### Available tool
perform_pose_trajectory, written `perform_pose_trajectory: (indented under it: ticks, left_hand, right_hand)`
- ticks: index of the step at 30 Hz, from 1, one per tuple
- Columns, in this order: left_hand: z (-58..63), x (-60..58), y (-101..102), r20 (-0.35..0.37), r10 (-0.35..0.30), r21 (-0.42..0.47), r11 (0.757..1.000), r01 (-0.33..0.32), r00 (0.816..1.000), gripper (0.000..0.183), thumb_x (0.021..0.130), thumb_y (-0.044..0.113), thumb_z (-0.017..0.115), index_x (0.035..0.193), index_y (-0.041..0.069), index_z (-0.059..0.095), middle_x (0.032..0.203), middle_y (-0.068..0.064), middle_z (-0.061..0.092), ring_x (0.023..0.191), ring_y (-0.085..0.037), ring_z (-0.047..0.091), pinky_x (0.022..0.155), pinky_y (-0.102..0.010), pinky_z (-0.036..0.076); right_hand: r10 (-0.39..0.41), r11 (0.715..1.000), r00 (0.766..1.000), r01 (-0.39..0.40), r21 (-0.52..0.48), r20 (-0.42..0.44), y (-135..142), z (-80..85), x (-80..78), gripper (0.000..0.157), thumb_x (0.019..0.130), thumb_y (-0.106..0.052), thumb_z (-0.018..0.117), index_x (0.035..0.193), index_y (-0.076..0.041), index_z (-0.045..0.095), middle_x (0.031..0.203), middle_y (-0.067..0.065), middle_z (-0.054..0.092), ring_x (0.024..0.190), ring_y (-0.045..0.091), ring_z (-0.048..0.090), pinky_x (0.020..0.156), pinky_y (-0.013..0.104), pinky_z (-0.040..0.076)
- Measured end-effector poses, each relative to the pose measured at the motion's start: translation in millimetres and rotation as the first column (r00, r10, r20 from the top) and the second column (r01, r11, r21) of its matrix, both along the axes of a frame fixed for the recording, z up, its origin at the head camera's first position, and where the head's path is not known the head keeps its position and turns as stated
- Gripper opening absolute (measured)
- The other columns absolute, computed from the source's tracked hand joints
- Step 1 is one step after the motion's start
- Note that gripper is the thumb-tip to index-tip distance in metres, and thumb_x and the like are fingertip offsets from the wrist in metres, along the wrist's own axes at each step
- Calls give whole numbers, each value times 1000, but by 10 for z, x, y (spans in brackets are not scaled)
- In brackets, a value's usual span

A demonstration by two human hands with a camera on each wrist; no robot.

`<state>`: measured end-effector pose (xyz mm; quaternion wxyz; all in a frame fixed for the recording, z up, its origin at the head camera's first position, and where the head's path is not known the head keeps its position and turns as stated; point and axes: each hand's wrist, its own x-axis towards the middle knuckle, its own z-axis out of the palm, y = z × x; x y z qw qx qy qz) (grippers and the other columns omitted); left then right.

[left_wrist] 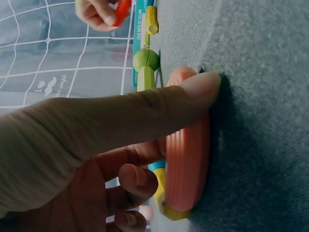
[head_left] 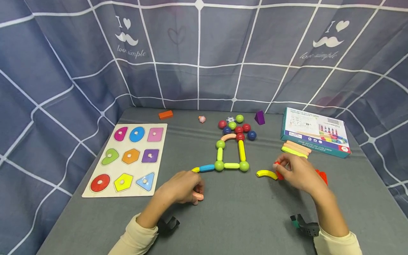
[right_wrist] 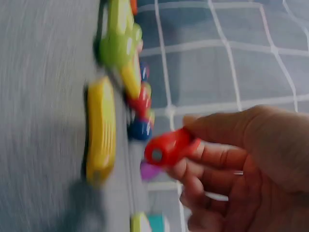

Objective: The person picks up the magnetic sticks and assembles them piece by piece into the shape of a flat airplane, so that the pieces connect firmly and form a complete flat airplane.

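My left hand (head_left: 185, 186) pinches a salmon-pink curved rod (left_wrist: 187, 164) between thumb and fingers, low over the grey table. Between the thumb and fingertips of my right hand (head_left: 298, 171) is a red rod (right_wrist: 166, 149) with a round grey spot on its end; the fingers hide part of it. Just left of that hand lies a yellow curved rod (head_left: 267, 173). Ahead, green balls (head_left: 219, 165) and rods form a closed frame, topped by a pink arch (head_left: 228, 136) and a red ball. A blue rod (head_left: 207, 168) reaches from its lower-left corner towards my left hand.
A wooden shape puzzle (head_left: 127, 191) lies at left, a boxed set (head_left: 315, 132) at back right with loose rods (head_left: 296, 148) before it. More red pieces (head_left: 322, 175) sit behind my right wrist. Loose balls (head_left: 239, 118), an orange block (head_left: 165, 114) and a purple wedge (head_left: 259, 117) line the back.
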<state>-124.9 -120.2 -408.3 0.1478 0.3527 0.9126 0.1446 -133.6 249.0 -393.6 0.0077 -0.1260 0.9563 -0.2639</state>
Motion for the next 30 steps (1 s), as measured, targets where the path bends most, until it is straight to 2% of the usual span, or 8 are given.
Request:
perform_pose_trajectory:
  ticks: [2,5,9,13,17,20,24,30]
  left_hand:
    - [-8,-3,-6,-1,-6,7,1000,6,1000,24,63,20,88,70,25,65,64,12,57,57,-2,42,54,-25,35]
    - [-16,-7,-14,-2,-9,18,1000,9,1000,23,64,19,87,70,24,65,64,11,57,56,-2,40,52,-24,34]
    - [-43,-18,-18,-3,-15,45,999,15,1000,22,66,20,86,70,25,66,64,12,57,56,-2,41,52,-23,34]
    - [-85,-30,-32,-14,-16,65,998,17,1000,20,68,21,85,70,25,66,64,14,57,57,-1,42,52,-23,34]
    - [-112,-35,-71,-28,2,88,996,1,1000,20,68,19,84,71,27,66,66,16,57,58,-1,45,53,-23,36]
    - [-120,-35,-101,-38,14,105,994,-10,999,21,67,18,84,70,27,65,67,17,57,58,-1,46,53,-23,37]
    - [-122,-34,-118,-44,17,114,993,-12,999,21,67,18,84,70,28,66,67,17,57,59,-1,46,54,-23,37]
    - [-125,-46,-103,-43,21,118,993,-16,999,20,67,20,84,72,27,67,68,17,58,59,-1,46,54,-23,38]
  right_hand:
    - [89,994,996,-90,-60,-9,-162,-7,36,9,91,-21,66,94,-13,65,78,-4,61,67,13,53,58,28,44]
    - [228,968,974,-227,-107,1,-469,-80,94,11,93,-20,62,103,-15,66,88,-9,63,79,8,56,71,30,48]
    - [406,910,913,-403,-94,19,-912,-260,183,19,94,-24,61,111,-16,65,100,-14,60,92,4,56,83,35,47]
    - [510,859,860,-508,-57,23,-1253,-412,225,17,91,-27,65,105,-18,65,96,-14,58,89,4,54,82,30,45]
    - [516,856,857,-516,-31,-8,-1451,-473,199,15,86,-30,72,95,-20,64,86,-12,54,78,5,50,72,26,42]
    - [516,856,856,-516,-19,-29,-1529,-490,171,20,84,-33,73,97,-20,64,88,-12,54,79,5,50,73,26,42]
    - [500,866,866,-500,-30,-14,-1524,-487,155,28,79,-35,77,100,-20,64,92,-11,54,82,6,51,74,26,43]
    - [471,882,882,-471,-12,-17,-1437,-464,140,18,79,-29,78,87,-22,63,79,-11,52,70,8,50,64,23,40]
